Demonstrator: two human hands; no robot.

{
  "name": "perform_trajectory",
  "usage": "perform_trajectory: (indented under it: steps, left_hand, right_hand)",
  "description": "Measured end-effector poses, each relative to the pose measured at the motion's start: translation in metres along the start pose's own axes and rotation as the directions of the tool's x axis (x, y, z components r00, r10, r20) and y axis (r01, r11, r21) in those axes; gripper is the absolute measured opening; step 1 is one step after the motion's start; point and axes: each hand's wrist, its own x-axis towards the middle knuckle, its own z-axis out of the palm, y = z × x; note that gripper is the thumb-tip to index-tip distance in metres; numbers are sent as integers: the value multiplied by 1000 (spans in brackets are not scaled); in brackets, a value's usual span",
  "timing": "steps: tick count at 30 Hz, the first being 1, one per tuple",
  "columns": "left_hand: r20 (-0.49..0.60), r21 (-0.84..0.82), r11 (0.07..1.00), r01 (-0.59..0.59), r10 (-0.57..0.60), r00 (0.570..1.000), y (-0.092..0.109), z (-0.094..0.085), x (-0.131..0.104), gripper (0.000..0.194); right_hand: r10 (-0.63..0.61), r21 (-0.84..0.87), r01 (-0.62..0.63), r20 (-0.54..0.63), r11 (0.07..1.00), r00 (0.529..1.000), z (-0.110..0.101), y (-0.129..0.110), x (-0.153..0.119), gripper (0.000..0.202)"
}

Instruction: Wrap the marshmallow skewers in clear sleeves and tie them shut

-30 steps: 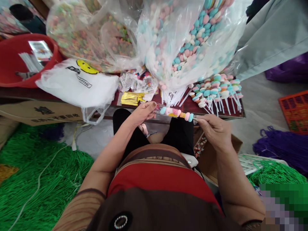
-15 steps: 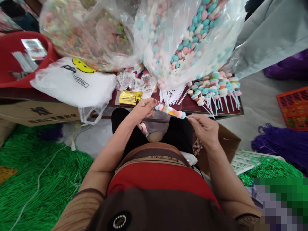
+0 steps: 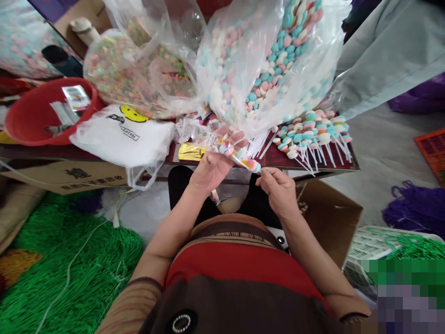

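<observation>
Between my hands is a marshmallow candy skewer (image 3: 246,162), pink, blue and yellow, in a clear printed wrapper. My right hand (image 3: 280,190) pinches the stick at its lower end. My left hand (image 3: 216,169) is turned palm up with its fingers spread, and the skewer's upper end lies against the fingers. Beyond my left hand are yellow twist ties (image 3: 191,151) and printed clear wrappers (image 3: 187,130). White sticks (image 3: 259,144) lie just past the skewer. On the right of the table, finished-looking candy skewers (image 3: 313,132) lie in a pile.
Large clear bags of marshmallows (image 3: 271,69) and of small gummy candies (image 3: 118,79) stand at the back. A red basin (image 3: 31,132) and a white plastic bag (image 3: 121,139) are on the left. Below are a cardboard box (image 3: 327,218) and green cords (image 3: 93,260).
My left hand has gone from pinching the skewer's upper end to spread fingers, palm up. My right hand still pinches the stick and has shifted slightly left. The camera view has shifted.
</observation>
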Motion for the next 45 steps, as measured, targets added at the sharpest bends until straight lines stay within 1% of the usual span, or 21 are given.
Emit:
perform_trajectory:
  steps: [3,5,8,11,13,15,17,19,21,22,24,26,27,29,31,33,36,38,42,45]
  left_hand:
    - [-122,-63,998,-18,10,992,0,10,1,56]
    - [-158,-106,994,-26,9,987,-1,17,1,49]
    - [-122,-141,990,-32,14,992,-5,23,-1,45]
    - [-89,-126,992,-15,4,996,-9,25,-2,42]
    - [-89,-97,995,-19,10,996,-9,23,-2,42]
    - [-90,-55,998,-20,15,996,-9,22,-1,43]
    - [-68,-17,1000,20,-22,997,-12,23,-3,43]
    - [-28,12,993,117,-117,993,-17,24,-8,45]
    - [11,47,979,196,-197,980,-20,23,-13,49]
    - [26,68,976,205,-207,978,-20,22,-14,54]
    - [43,106,983,153,-158,986,-16,18,-13,68]
    - [25,129,990,60,-64,998,-7,14,-7,76]
    - [-8,137,990,20,-19,1000,-3,12,-4,75]
    - [-90,154,988,-21,35,995,2,12,1,62]
    - [-157,159,987,-2,27,987,0,15,2,49]
    - [-183,140,989,54,-28,983,-9,19,-3,45]
    - [-164,95,986,135,-118,979,-25,22,-13,48]
    - [-130,81,984,157,-146,981,-32,21,-17,51]
    - [-124,128,986,104,-88,988,-30,14,-17,55]
    - [-88,183,976,115,-101,991,-27,9,-15,59]
  right_hand:
    - [39,96,-43,48,994,998,9,-2,-4,32]
    - [59,126,-65,56,990,997,18,-2,-7,31]
    - [71,150,-77,49,986,996,31,-1,-11,32]
    - [43,170,-51,53,984,998,38,-4,-14,30]
    - [25,102,-35,96,994,995,37,-8,-15,31]
    - [26,-7,-25,150,1000,988,35,-12,-16,32]
    - [30,-70,-19,166,997,986,35,-15,-17,35]
    - [35,-65,-25,156,998,987,36,-15,-18,38]
    - [41,-28,-37,153,999,987,39,-13,-18,40]
    - [47,-10,-46,160,999,986,40,-13,-18,40]
    - [63,5,-65,180,998,982,39,-11,-18,41]
    - [78,-12,-77,199,997,977,38,-11,-19,42]
    - [83,-26,-79,209,997,974,37,-11,-19,42]
    - [84,-45,-76,225,996,971,37,-13,-19,43]
    - [78,-55,-66,240,996,968,39,-15,-18,45]
    - [67,-59,-53,249,997,966,42,-17,-17,45]
    - [48,-38,-40,238,998,970,45,-16,-15,44]
    - [46,-16,-44,228,999,973,45,-15,-15,46]
    - [73,-33,-67,249,997,966,42,-16,-15,43]
    - [65,-26,-61,205,998,977,39,-18,-14,41]
